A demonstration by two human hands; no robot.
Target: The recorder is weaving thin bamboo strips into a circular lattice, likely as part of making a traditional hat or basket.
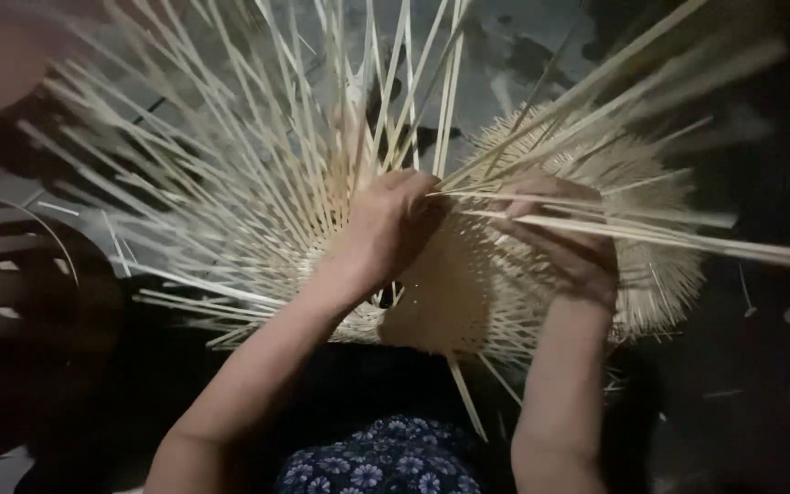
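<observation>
A half-woven bamboo basket (pixel 454 293) rests in my lap, its pale loose strips (pixel 258 165) fanning out up and to both sides. My left hand (pixel 386 229) is closed on the strips at the basket's woven rim, near the middle. My right hand (pixel 569 242) grips a bundle of long strips (pixel 688 240) that run off to the right; several strips cross over its fingers and partly hide them.
A second woven bamboo piece (pixel 633 174) with short bristling ends lies behind on the right. A dark round container (pixel 20 284) with a thin rim sits at the left. Grey floor (pixel 523 55) shows behind. My blue flowered garment (pixel 386 462) is at the bottom.
</observation>
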